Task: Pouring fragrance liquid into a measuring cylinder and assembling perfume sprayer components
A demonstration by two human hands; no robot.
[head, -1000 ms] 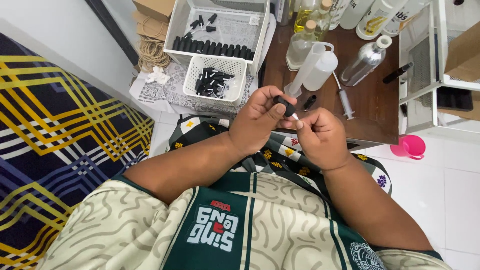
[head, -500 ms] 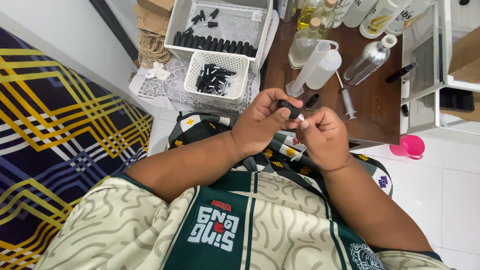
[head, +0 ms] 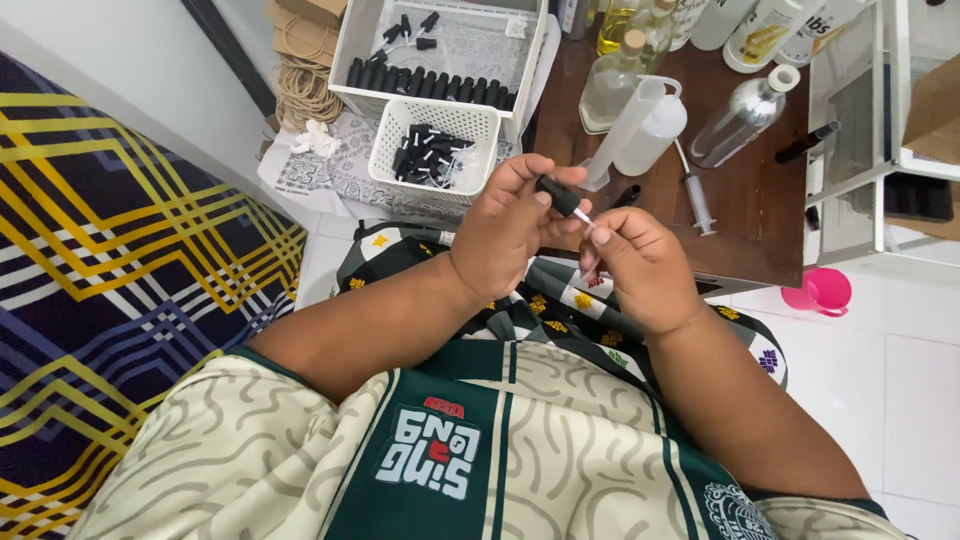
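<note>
I see the left hand (head: 505, 235) pinching a small black cap (head: 558, 195) between thumb and fingertips, just above the low wooden table (head: 745, 215) edge; a thin white stem sticks out of the cap toward the right hand (head: 640, 265), whose fingers are curled tight around something I cannot tell. Behind the hands: a white squeeze bottle (head: 640, 130), a syringe (head: 697, 200), and a small white basket (head: 435, 150) of black caps
</note>
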